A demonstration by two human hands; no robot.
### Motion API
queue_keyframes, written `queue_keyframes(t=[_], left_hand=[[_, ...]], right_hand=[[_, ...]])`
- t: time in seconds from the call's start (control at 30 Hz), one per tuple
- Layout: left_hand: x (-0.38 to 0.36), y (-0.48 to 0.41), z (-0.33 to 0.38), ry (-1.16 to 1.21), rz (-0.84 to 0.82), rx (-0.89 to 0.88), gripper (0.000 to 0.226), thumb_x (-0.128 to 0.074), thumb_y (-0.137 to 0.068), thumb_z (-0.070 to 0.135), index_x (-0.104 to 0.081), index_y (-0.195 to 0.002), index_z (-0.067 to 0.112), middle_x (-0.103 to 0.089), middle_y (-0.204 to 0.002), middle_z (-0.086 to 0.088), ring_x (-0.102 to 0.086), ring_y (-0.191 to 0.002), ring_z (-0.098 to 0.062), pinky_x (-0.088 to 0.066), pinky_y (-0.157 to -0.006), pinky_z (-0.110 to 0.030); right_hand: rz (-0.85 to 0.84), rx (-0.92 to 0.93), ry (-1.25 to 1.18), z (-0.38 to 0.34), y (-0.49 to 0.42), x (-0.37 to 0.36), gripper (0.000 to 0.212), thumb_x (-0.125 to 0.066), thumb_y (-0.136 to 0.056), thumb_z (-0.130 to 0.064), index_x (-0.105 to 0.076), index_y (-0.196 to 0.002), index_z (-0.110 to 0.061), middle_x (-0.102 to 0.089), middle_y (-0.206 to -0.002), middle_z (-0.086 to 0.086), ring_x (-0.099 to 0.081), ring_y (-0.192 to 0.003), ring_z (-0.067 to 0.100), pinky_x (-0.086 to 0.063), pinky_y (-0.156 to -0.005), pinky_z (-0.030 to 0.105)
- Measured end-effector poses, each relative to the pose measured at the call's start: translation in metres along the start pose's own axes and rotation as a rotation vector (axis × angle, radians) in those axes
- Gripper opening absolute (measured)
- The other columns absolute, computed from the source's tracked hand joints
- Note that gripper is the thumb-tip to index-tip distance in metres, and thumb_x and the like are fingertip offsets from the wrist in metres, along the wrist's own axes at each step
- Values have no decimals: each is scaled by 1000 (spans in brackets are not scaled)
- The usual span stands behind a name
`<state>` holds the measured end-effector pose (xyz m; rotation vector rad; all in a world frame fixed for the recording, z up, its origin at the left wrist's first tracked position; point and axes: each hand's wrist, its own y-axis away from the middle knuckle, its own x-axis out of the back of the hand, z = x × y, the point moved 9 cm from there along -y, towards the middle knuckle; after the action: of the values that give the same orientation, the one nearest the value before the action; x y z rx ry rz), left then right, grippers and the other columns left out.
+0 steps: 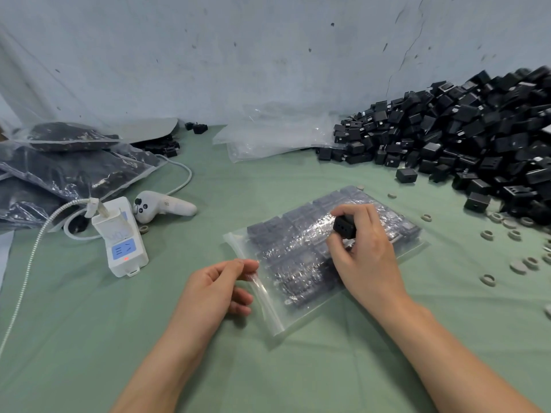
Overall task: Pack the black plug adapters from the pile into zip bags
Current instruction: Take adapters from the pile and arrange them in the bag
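A clear zip bag (pixel 298 263) lies flat on the green table cloth, filled with rows of black plug adapters. My left hand (pixel 217 290) pinches the bag's open zip edge at its left side. Above the bag, my right hand (pixel 363 257) grips one black plug adapter (pixel 345 227) between thumb and fingers. A large pile of black plug adapters (pixel 465 147) is heaped at the right against the wall.
Filled bags (pixel 68 171) are stacked at the far left. A white power strip (pixel 122 236) with its cable and a white controller (pixel 162 205) lie left of centre. Empty clear bags (pixel 268 138) rest at the back. Small grey rings (pixel 507 251) are scattered at the right.
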<state>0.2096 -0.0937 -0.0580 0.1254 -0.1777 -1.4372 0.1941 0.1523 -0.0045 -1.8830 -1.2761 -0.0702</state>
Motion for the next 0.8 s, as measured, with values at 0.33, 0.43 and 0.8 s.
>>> queue_keyframes(t=[0.33,0.43,0.8], left_hand=[[3,-1,0,20,55,14,37,-52,-101,26,-76,-82,6,-70,-76,-3,-56,-51,-14,-51,-44,-24],[13,-2,3,38,155,-11,38,-50,-102,27,-75,-77,11,-63,-71,0,-53,-47,-11,-47,-40,-23],[12,5,44,4,317,-381,29,-41,-104,21,-67,-94,22,-63,-74,11,-54,-55,-7,-49,-47,-21]], right_hand=[[47,-65,-65,4,-3,7,29,-59,-87,-10,-55,-112,-24,-52,-107,-5,-51,-82,9,-46,-78,36],[114,-166,-176,15,-6,17,27,-58,-90,-15,-52,-111,-32,-55,-104,-5,-54,-74,12,-44,-72,33],[418,-620,-553,89,-13,70,9,-58,-97,-32,-53,-104,-31,-68,-96,-7,-64,-74,2,-50,-71,25]])
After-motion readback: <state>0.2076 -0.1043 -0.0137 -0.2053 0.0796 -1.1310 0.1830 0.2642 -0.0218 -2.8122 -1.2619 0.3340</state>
